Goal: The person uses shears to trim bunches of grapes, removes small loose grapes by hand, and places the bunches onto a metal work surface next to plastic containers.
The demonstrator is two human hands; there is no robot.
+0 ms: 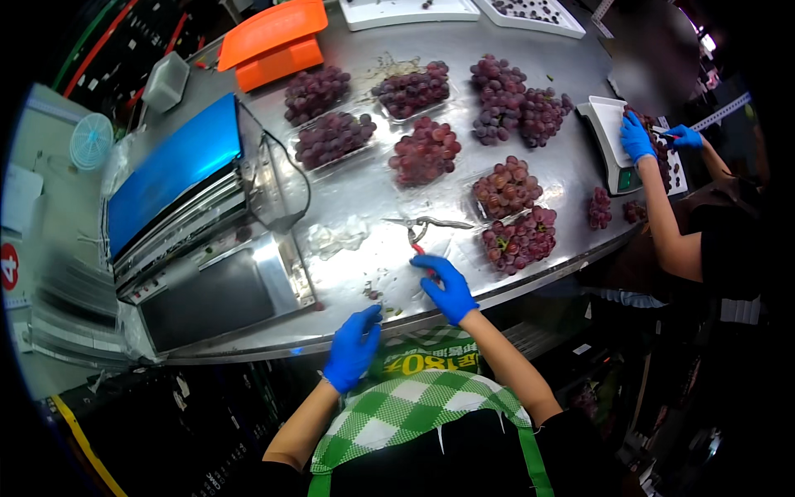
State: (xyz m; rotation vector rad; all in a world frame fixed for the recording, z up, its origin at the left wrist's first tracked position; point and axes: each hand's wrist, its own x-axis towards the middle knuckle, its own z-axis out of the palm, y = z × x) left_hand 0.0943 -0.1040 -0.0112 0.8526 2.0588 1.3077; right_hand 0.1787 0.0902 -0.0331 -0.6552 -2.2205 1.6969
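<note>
My right hand, in a blue glove, has its finger and thumb at the red handle of a pair of pruning shears. The shears lie spread on the steel table, with one bare metal handle pointing right. My left hand, also gloved in blue, hangs over the table's front edge, fingers loosely curled and nothing visible in it. Stem scraps lie between my hands. Beyond the shears, a bunch of reddish grapes sits in a clear tray; two more bunches, one brownish and one pink, lie to the right.
A wrapping machine with a blue cover takes up the left side, near crumpled plastic film. Dark grape bunches and an orange scale stand behind. At right, a co-worker's gloved hands handle grapes over a white scale.
</note>
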